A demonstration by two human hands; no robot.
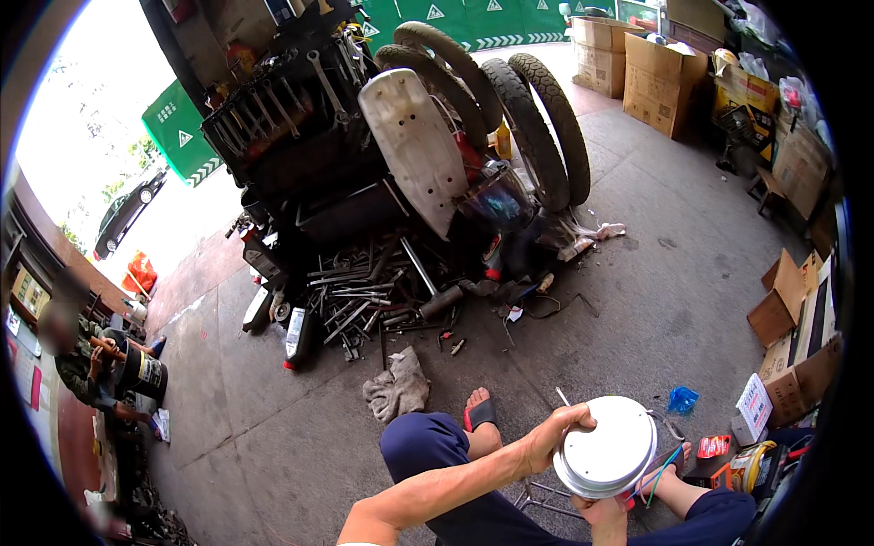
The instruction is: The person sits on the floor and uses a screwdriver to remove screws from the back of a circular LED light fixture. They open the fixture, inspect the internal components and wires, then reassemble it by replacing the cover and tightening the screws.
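Note:
In front of me is a white round housing (608,441) with a stepped rim and a flat face, tilted toward me. My left hand (557,435) grips its upper left edge, thumb on the face and fingers behind. Below the lower rim, my right hand (603,511) is closed against the housing, its fingertips mostly hidden. Blue, green and red wires (657,480) come out at the lower right, beside my right hand. A thin metal rod (562,396) sticks out past the upper left rim. Part of a metal frame (544,499) shows underneath.
Wrenches and other loose tools (364,296) cover the floor by a dark tool rack (282,155). Tyres (537,127) lean beside it. A grey rag (398,385) lies near my foot. Cardboard boxes (801,337) stand at right. Another person (91,359) sits at far left by a black bucket (144,373).

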